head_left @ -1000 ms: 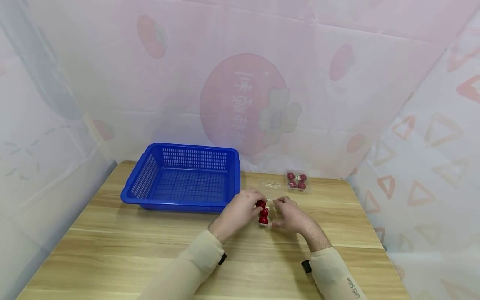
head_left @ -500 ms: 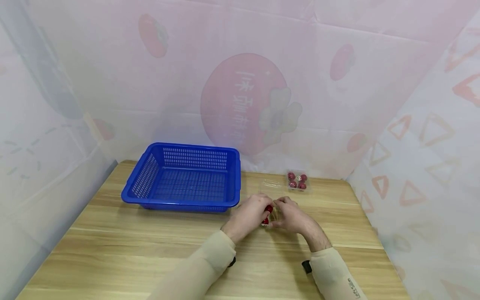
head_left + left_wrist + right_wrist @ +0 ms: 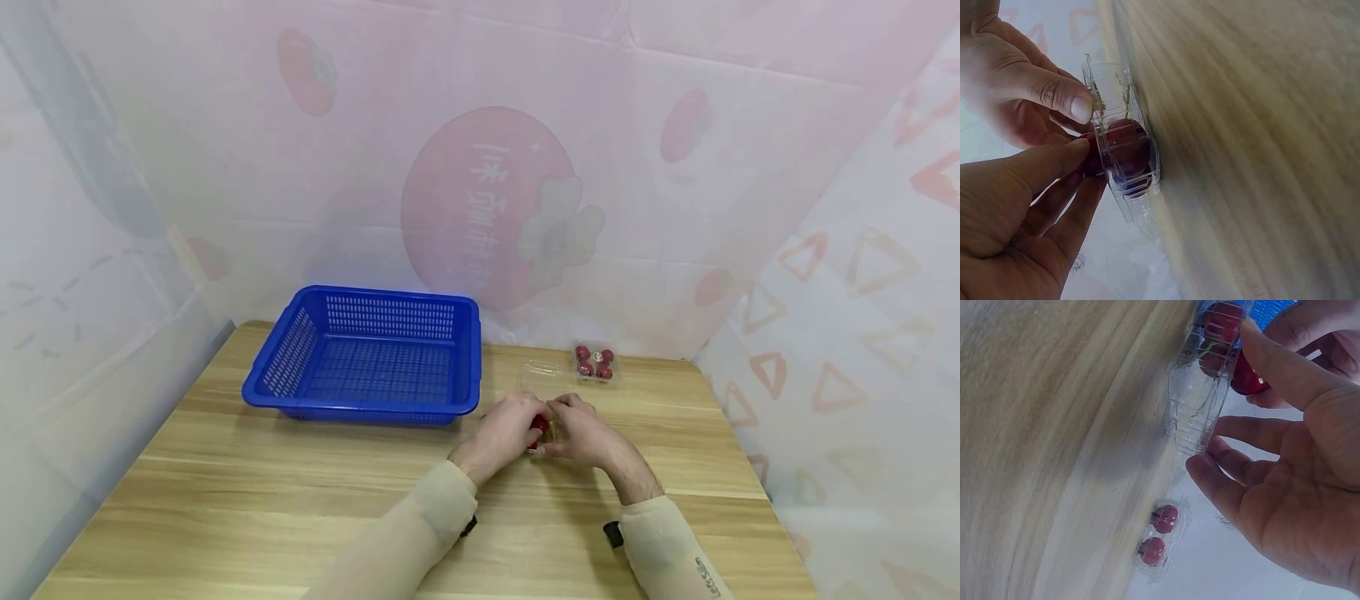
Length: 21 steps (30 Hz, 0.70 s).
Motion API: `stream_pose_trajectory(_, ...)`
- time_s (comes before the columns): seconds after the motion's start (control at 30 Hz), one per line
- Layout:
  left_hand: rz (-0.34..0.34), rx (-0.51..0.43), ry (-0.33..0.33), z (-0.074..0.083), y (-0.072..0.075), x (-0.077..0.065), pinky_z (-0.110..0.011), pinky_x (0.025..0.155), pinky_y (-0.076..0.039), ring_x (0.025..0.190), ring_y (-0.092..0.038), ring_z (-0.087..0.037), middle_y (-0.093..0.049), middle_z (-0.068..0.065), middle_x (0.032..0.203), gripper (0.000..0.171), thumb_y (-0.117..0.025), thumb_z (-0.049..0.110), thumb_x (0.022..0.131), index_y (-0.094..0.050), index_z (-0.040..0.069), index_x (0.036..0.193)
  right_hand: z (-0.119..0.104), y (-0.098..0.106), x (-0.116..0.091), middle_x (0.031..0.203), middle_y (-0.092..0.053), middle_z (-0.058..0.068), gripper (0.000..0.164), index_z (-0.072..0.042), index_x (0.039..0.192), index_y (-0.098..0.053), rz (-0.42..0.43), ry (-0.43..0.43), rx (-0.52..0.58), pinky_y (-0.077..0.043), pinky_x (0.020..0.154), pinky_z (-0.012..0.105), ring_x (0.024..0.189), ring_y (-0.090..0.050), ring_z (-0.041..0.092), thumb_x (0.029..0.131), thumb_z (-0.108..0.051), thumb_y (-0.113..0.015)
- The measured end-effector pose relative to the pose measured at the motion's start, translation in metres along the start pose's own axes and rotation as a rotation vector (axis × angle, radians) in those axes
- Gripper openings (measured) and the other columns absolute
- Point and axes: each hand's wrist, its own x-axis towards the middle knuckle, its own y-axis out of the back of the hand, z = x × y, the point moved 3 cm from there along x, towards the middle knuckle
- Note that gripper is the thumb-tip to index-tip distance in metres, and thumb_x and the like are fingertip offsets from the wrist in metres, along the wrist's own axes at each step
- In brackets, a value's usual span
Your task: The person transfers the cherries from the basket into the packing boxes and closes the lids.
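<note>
My left hand (image 3: 510, 429) pinches a red cherry (image 3: 1249, 375) between thumb and fingertips, right at the open top of a clear plastic box (image 3: 1191, 415). More red cherries (image 3: 1127, 147) sit inside that box, with thin green stems (image 3: 1126, 94) beside them. My right hand (image 3: 587, 433) holds the box from the right, its thumb at the near end and its fingertips at the far end. In the head view, both hands cover most of the box. Its clear lid (image 3: 542, 375) lies folded back behind it.
A blue perforated basket (image 3: 360, 408) stands at the back left of the wooden table (image 3: 247, 508), nothing visible inside it. To the right, near the back edge, is a second clear box (image 3: 595, 361) with several cherries. A printed cloth (image 3: 495, 67) hangs behind the table.
My left hand has moved right over the box with a cherry in its fingers, now hiding most of the cherries seen earlier. My right hand has stayed in place.
</note>
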Motion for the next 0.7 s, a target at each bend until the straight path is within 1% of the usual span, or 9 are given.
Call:
stream_pose_trajectory(0.1, -0.011, -0.017, -0.002, -0.001, -0.001, 0.0, -0.03, 0.097, -0.069, 0.11, -0.08, -0.017, -0.085, -0.006, 0.119, 0.014, -0.085, 0.007, 0.108, -0.088, 0.01, 0.121, 0.0, 0.001, 0.0, 0.16, -0.06, 0.036, 0.08, 0.012, 0.158, -0.064, 0.002, 0.002, 0.007, -0.054, 0.125, 0.071, 0.145, -0.062, 0.056, 0.097, -0.025, -0.1)
stream_pose_trajectory(0.17, -0.013, -0.038, -0.008, -0.003, -0.001, 0.0, -0.032, 0.1, -0.069, 0.113, -0.081, -0.019, -0.086, -0.007, 0.121, 0.017, -0.085, 0.006, 0.108, -0.088, 0.009, 0.124, 0.0, 0.001, 0.0, 0.159, -0.06, 0.037, 0.079, 0.011, 0.157, -0.065, 0.003, 0.011, -0.003, -0.055, 0.124, 0.071, 0.144, -0.062, 0.056, 0.096, -0.025, -0.1)
stream_pose_trajectory(0.2, 0.006, -0.034, -0.023, -0.01, -0.01, 0.002, -0.033, 0.102, -0.069, 0.116, -0.08, -0.019, -0.086, -0.006, 0.123, 0.016, -0.085, 0.009, 0.109, -0.088, 0.01, 0.125, 0.0, 0.001, 0.0, 0.16, -0.06, 0.037, 0.08, 0.011, 0.157, -0.064, 0.002, 0.006, 0.005, -0.054, 0.125, 0.071, 0.145, -0.062, 0.057, 0.096, -0.025, -0.1)
stream_pose_trajectory(0.3, 0.013, -0.065, -0.024, -0.012, -0.006, -0.001, -0.038, 0.11, -0.068, 0.124, -0.081, -0.024, -0.086, -0.008, 0.13, 0.019, -0.084, 0.008, 0.109, -0.087, 0.009, 0.128, 0.001, 0.001, 0.0, 0.162, -0.058, 0.037, 0.081, 0.012, 0.159, -0.063, -0.001, -0.009, 0.015, -0.053, 0.126, 0.072, 0.148, -0.06, 0.058, 0.097, -0.026, -0.1)
stream_pose_trajectory(0.4, 0.024, -0.056, -0.018, -0.011, 0.004, -0.005, -0.04, 0.115, -0.067, 0.13, -0.081, -0.026, -0.086, -0.008, 0.134, 0.022, -0.084, 0.008, 0.109, -0.086, 0.009, 0.131, 0.002, -0.001, 0.0, 0.166, -0.056, 0.036, 0.084, 0.012, 0.162, -0.06, -0.009, -0.032, 0.024, -0.052, 0.129, 0.072, 0.151, -0.058, 0.058, 0.098, -0.026, -0.099)
stream_pose_trajectory(0.43, 0.007, -0.071, 0.0, -0.003, 0.016, -0.009, -0.041, 0.114, -0.068, 0.131, -0.081, -0.027, -0.086, -0.009, 0.136, 0.024, -0.084, 0.005, 0.108, -0.085, 0.008, 0.132, 0.002, -0.001, 0.0, 0.166, -0.056, 0.036, 0.086, 0.012, 0.163, -0.059, -0.012, -0.036, 0.022, -0.052, 0.129, 0.072, 0.152, -0.058, 0.058, 0.098, -0.027, -0.099)
stream_pose_trajectory(0.47, 0.01, -0.075, 0.002, -0.003, 0.02, -0.01, -0.041, 0.114, -0.068, 0.132, -0.08, -0.027, -0.085, -0.009, 0.137, 0.024, -0.084, 0.005, 0.108, -0.085, 0.007, 0.132, 0.002, -0.001, 0.0, 0.166, -0.056, 0.036, 0.086, 0.013, 0.163, -0.058, -0.012, -0.038, 0.021, -0.052, 0.129, 0.072, 0.152, -0.058, 0.058, 0.098, -0.027, -0.099)
stream_pose_trajectory(0.63, 0.014, -0.092, -0.009, -0.002, 0.039, -0.015, -0.044, 0.116, -0.067, 0.137, -0.078, -0.03, -0.084, -0.009, 0.142, 0.025, -0.082, 0.004, 0.109, -0.085, 0.008, 0.134, 0.002, -0.001, 0.0, 0.165, -0.056, 0.038, 0.088, 0.015, 0.163, -0.057, -0.006, -0.037, 0.02, -0.052, 0.129, 0.072, 0.151, -0.059, 0.058, 0.098, -0.025, -0.099)
stream_pose_trajectory(0.7, 0.022, -0.085, -0.026, -0.002, 0.047, -0.018, -0.046, 0.116, -0.068, 0.136, -0.079, -0.031, -0.084, -0.009, 0.141, 0.025, -0.082, 0.006, 0.109, -0.085, 0.008, 0.134, 0.002, -0.001, 0.0, 0.165, -0.056, 0.038, 0.088, 0.016, 0.163, -0.056, -0.003, -0.038, 0.019, -0.052, 0.13, 0.072, 0.151, -0.059, 0.058, 0.097, -0.024, -0.099)
